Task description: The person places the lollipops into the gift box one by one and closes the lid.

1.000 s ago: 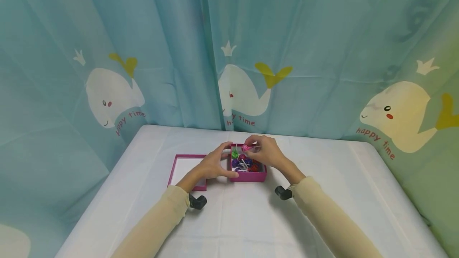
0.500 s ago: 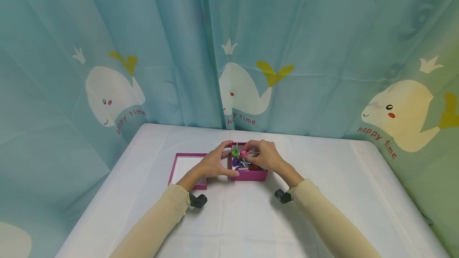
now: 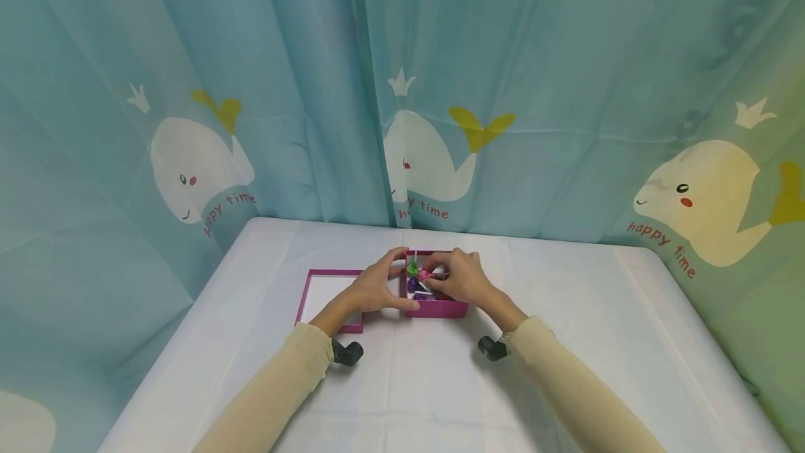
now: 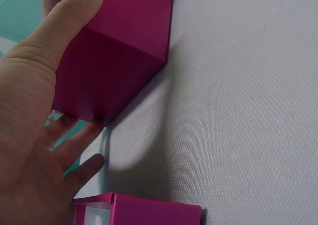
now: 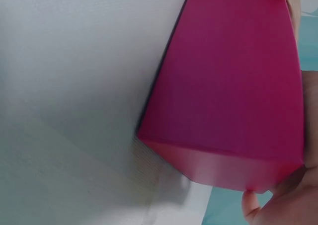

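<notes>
An open magenta box (image 3: 443, 310) holds several wrapped lollipops. My left hand (image 3: 376, 290) grips its left side, thumb on the front wall and fingers toward the back; the left wrist view shows the thumb at the front top edge of the box (image 4: 124, 36). My right hand (image 3: 464, 278) reaches into the box from the right and pinches a pink lollipop (image 3: 424, 275), its white stick pointing right. Next to that candy sit a green lollipop (image 3: 412, 269) and a purple one (image 3: 412, 285). The right hand hides the box's right part. In the right wrist view the box wall (image 5: 223, 86) covers the candies.
The magenta box lid (image 3: 304, 299) lies with its white inside up, left of the box and partly under the left hand. A white cloth (image 3: 421, 383) covers the table. A blue whale-print curtain (image 3: 314, 145) hangs behind it.
My right hand has lowered the pink lollipop into the box and moved it slightly left, toward the green one. The left hand keeps its grip on the box.
</notes>
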Demonstrator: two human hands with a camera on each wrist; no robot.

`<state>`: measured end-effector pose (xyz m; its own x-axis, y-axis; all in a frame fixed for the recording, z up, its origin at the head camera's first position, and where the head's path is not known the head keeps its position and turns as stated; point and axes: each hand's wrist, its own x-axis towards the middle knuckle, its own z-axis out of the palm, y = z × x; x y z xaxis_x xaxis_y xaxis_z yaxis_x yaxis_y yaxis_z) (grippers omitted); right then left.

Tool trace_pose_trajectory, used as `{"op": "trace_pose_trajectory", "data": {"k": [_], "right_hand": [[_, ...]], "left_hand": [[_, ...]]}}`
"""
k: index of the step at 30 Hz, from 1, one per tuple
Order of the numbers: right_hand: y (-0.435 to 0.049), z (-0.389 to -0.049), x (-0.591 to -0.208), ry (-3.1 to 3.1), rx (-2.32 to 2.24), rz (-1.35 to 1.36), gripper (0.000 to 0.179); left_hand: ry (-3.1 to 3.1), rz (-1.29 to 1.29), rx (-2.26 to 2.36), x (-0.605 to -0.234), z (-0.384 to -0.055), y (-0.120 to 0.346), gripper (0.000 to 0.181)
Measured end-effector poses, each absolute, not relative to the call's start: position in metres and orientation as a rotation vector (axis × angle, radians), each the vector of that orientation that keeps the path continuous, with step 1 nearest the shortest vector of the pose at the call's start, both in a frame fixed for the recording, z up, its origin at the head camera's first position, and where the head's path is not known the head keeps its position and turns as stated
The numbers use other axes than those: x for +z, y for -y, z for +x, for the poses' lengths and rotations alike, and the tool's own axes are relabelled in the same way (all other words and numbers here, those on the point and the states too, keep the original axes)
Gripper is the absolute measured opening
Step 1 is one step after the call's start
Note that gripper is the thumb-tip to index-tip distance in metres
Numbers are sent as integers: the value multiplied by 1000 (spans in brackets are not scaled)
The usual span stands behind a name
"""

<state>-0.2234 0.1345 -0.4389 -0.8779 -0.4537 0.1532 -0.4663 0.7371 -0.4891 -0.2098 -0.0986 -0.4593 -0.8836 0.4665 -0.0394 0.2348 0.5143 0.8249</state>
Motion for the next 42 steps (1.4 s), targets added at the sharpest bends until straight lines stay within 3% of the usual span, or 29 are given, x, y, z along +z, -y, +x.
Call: {"op": "trace_pose_trajectory", "data": {"k": [12, 24, 42], "right_hand": [[-138, -218, -445, 2905, 838, 801, 16], [-147, -214, -446, 2770, 993, 837, 32], [-168, -209, -431, 2614, 1100, 782, 34]], "left_hand": [[-2492, 584, 1299, -464, -207, 97, 116], [-2502, 579, 1296, -466, -206, 98, 115], [-2503, 570, 1309, -460, -210, 97, 118]]}}
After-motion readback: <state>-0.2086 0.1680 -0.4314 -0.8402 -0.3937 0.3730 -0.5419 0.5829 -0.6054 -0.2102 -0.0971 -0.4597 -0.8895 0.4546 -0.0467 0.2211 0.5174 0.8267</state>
